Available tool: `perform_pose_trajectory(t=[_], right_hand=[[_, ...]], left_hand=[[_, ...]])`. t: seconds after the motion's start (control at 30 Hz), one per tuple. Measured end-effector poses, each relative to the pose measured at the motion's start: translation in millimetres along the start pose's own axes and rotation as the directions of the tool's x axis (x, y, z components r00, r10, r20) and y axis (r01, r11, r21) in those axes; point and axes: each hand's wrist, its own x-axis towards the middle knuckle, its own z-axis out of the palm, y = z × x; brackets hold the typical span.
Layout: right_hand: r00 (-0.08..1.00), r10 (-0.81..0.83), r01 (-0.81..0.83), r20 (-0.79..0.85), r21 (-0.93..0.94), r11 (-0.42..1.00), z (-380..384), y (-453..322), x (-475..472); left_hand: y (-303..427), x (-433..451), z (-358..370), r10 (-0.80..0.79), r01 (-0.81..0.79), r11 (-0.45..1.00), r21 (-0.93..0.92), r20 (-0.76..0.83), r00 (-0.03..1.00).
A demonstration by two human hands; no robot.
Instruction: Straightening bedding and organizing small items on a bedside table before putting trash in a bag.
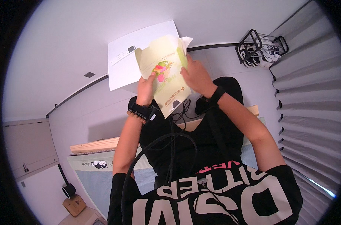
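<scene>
A pale yellow cardboard package (159,56), printed with colourful flowers and some writing, is held up over my lap and partly over the white table. My left hand (146,89) grips its left edge, the thumb lying across the printed front. On the opposite side my right hand (198,74) pinches the edge near a green side panel (182,57). The upper end has loose flaps, and a white piece (187,41) sticks out at the top right corner. What lies inside the package is hidden from me.
On the white table (122,74) lies a white remote control (124,54). Black cables (184,108) hang between my knees. I sit on a wood-framed bed (94,177). A rack with shoes (260,52) stands by the wall at right, beside a grey curtain (308,98).
</scene>
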Motion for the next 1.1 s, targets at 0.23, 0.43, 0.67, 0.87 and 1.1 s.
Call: perform_pose_trajectory(t=[0.23, 0.43, 0.67, 0.87, 1.1], right_hand=[[0.923, -0.384, 0.375, 0.005, -0.232, 0.898, 14, -15, -7], [0.990, -0.067, 0.093, -0.125, 0.213, 0.973, -24, 17, 34], [0.960, 0.083, -0.195, 0.267, 0.423, 0.885, -30, 42, 37], [0.985, -0.125, 0.042, 0.121, 0.529, 0.847, 25, 11, 76], [0.793, 0.059, -0.460, 0.606, 0.533, 0.710, 28, -22, 179]], left_hand=[[0, -4, 39, -0.010, 0.010, 1.000, 0.002, 0.015, 1.000], [-6, -2, 0, -0.157, 0.141, 0.948, -0.285, -0.036, 0.987], [17, 3, -28, -0.143, 0.138, 0.958, -0.250, -0.002, 0.990], [23, 44, -23, -0.077, 0.055, 0.949, -0.309, -0.057, 0.995], [80, 84, -67, -0.248, 0.197, 0.901, -0.388, -0.087, 0.965]])
